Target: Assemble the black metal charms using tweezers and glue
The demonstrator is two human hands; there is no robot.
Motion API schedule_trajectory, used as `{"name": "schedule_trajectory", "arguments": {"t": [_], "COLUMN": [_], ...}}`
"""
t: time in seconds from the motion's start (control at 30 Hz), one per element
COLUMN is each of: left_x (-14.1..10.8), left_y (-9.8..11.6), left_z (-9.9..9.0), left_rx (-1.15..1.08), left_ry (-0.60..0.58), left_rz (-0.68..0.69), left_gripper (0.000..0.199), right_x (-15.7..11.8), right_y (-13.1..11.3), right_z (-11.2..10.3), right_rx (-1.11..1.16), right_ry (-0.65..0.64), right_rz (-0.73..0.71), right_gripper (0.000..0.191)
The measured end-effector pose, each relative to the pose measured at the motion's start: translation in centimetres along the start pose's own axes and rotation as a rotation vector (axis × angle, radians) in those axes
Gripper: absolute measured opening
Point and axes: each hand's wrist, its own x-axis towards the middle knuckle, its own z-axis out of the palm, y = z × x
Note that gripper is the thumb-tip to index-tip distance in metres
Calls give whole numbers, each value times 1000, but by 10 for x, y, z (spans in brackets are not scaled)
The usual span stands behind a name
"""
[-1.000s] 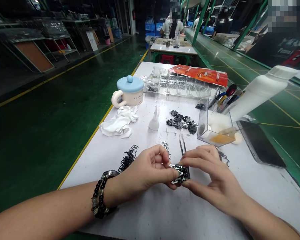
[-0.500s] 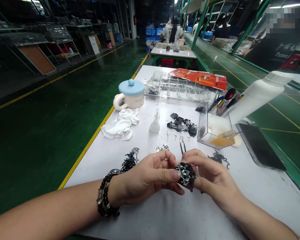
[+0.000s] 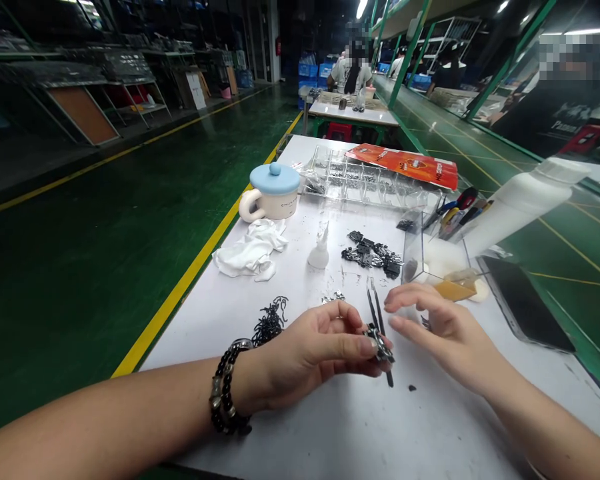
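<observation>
My left hand (image 3: 330, 347) pinches a small black-and-silver mechanical part (image 3: 381, 348) between thumb and fingers. To its right, my right hand (image 3: 443, 330) holds nothing, its thumb and fingers apart. A pair of dark tweezers (image 3: 374, 303) lies on the table, partly behind the held part. A small black piece (image 3: 412, 388) lies on the table below my right hand. Beyond my left hand are a heap of black hook-shaped pieces (image 3: 269, 323) and a few small silver pieces (image 3: 334, 297). Farther off sits a pile of black-and-silver parts (image 3: 375, 253).
A lidded mug (image 3: 275, 193), a white cloth (image 3: 253, 252) and a small squeeze bottle (image 3: 319, 252) stand left of centre. At the back is a clear compartment tray (image 3: 360, 180). On the right are a clear box (image 3: 433, 250), a white bottle (image 3: 525, 203) and a phone (image 3: 525, 303).
My right hand has let go of the held part and moved right, its fingers parting. My left hand keeps the part, now tilted. The whole view has shifted slightly.
</observation>
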Motion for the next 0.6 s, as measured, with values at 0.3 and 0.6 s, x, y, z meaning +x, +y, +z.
{"name": "schedule_trajectory", "arguments": {"t": [0.3,0.6], "left_x": [-6,-18], "left_y": [0,-26], "left_z": [0,-3], "left_rx": [97,821], "left_ry": [8,-485], "left_rz": [37,67], "left_gripper": [31,22], "right_x": [22,45], "right_y": [-31,-36], "right_z": [23,50], "right_rx": [-384,-357], "right_ry": [-252,-359], "right_rz": [-114,-143], "right_gripper": [7,9]}}
